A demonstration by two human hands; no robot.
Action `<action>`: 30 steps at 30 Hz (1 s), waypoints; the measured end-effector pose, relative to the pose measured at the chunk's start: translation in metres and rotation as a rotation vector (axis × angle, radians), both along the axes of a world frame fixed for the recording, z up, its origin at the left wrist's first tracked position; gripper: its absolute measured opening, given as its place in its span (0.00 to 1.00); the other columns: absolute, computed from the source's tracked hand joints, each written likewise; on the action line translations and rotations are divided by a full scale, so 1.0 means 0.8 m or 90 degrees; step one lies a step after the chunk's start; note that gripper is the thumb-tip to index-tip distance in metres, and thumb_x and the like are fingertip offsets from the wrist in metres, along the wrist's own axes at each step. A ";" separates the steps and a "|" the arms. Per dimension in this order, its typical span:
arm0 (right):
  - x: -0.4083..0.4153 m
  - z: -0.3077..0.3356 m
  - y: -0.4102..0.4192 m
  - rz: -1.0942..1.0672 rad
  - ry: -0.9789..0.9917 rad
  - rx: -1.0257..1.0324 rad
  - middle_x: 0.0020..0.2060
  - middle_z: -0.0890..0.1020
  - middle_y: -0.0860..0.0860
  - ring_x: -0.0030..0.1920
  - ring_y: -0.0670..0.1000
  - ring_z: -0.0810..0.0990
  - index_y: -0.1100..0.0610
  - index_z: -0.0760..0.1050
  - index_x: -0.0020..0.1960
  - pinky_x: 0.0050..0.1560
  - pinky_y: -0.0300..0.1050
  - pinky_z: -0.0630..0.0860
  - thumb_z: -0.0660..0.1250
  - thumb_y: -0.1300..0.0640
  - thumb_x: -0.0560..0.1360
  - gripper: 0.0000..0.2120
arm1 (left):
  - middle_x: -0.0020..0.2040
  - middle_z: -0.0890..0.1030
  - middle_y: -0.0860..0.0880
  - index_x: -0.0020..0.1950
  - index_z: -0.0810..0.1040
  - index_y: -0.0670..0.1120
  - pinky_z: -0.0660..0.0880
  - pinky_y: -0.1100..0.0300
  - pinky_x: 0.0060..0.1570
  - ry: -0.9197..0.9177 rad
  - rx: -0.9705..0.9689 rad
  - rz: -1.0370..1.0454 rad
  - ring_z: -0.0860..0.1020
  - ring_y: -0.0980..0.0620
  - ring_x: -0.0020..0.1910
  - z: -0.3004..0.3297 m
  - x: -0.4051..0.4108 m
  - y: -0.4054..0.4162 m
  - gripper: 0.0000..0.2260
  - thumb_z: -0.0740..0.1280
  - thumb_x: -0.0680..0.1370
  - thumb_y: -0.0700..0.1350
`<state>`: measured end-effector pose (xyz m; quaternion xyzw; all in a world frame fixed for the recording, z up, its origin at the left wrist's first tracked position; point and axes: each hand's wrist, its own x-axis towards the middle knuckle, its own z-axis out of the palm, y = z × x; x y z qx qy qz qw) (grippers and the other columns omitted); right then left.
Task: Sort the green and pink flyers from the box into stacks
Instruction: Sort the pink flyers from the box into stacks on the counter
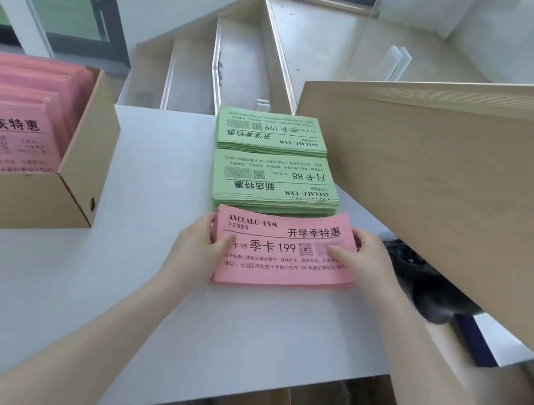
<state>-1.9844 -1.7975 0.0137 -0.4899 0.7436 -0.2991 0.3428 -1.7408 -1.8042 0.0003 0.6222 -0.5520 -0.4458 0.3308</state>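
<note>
Both hands hold pink stack (284,250) — long axis left-right.

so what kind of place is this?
Probably a gym's front desk or office. Stacks of green flyers and pink flyers printed "AVOCADO GYM" lie on a white counter, with a cardboard box of more pink flyers beside them.

Pink stack (285,257): you're looking at thin matt paper with black print.
Green stacks (274,165): the same matt paper, edges layered into fine lines.
Box (86,161): plain brown cardboard, dull and slightly rough, pink paper flyers (11,115) inside.
Table (142,287): smooth pale-grey top with a soft sheen.
Panel (452,181): light wood-grain board, matt.
</note>
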 end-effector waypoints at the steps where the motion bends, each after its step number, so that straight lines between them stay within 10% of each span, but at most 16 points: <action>1: 0.001 -0.002 0.001 -0.003 0.001 -0.012 0.50 0.82 0.51 0.49 0.51 0.81 0.58 0.75 0.58 0.48 0.45 0.75 0.70 0.62 0.71 0.15 | 0.43 0.78 0.53 0.61 0.72 0.48 0.69 0.62 0.39 -0.004 -0.009 0.015 0.78 0.51 0.44 -0.001 0.000 0.000 0.12 0.64 0.78 0.42; 7: -0.001 -0.016 -0.001 -0.039 0.091 -0.037 0.54 0.76 0.53 0.56 0.52 0.75 0.61 0.71 0.63 0.54 0.42 0.69 0.73 0.56 0.70 0.25 | 0.53 0.74 0.48 0.67 0.69 0.43 0.70 0.66 0.50 -0.092 -0.034 0.054 0.75 0.51 0.51 -0.003 0.000 0.003 0.19 0.65 0.77 0.44; 11: -0.002 -0.022 0.002 -0.058 -0.015 -0.031 0.56 0.76 0.51 0.56 0.50 0.75 0.60 0.69 0.66 0.60 0.46 0.71 0.67 0.56 0.75 0.21 | 0.68 0.65 0.54 0.72 0.60 0.44 0.61 0.59 0.67 0.138 0.084 0.075 0.65 0.55 0.69 -0.005 -0.007 0.011 0.20 0.58 0.81 0.43; 14: 0.004 -0.026 0.000 -0.059 -0.090 -0.020 0.58 0.79 0.50 0.57 0.50 0.78 0.56 0.71 0.65 0.61 0.52 0.73 0.60 0.57 0.79 0.15 | 0.51 0.71 0.65 0.52 0.69 0.54 0.66 0.68 0.55 0.225 0.080 0.049 0.73 0.68 0.51 0.001 -0.016 0.018 0.11 0.53 0.82 0.39; 18: 0.009 -0.031 0.000 -0.052 -0.104 -0.013 0.58 0.78 0.48 0.56 0.49 0.77 0.56 0.70 0.66 0.60 0.49 0.74 0.58 0.61 0.79 0.16 | 0.58 0.66 0.67 0.75 0.57 0.50 0.59 0.66 0.59 0.307 0.101 0.051 0.65 0.64 0.58 0.010 -0.013 0.019 0.21 0.52 0.82 0.40; 30: 0.003 -0.028 -0.001 -0.033 -0.025 -0.031 0.60 0.77 0.50 0.59 0.50 0.76 0.56 0.68 0.68 0.60 0.46 0.72 0.63 0.62 0.77 0.20 | 0.57 0.76 0.56 0.65 0.65 0.53 0.71 0.70 0.39 0.211 0.087 0.035 0.76 0.63 0.46 0.004 -0.015 0.013 0.20 0.53 0.79 0.33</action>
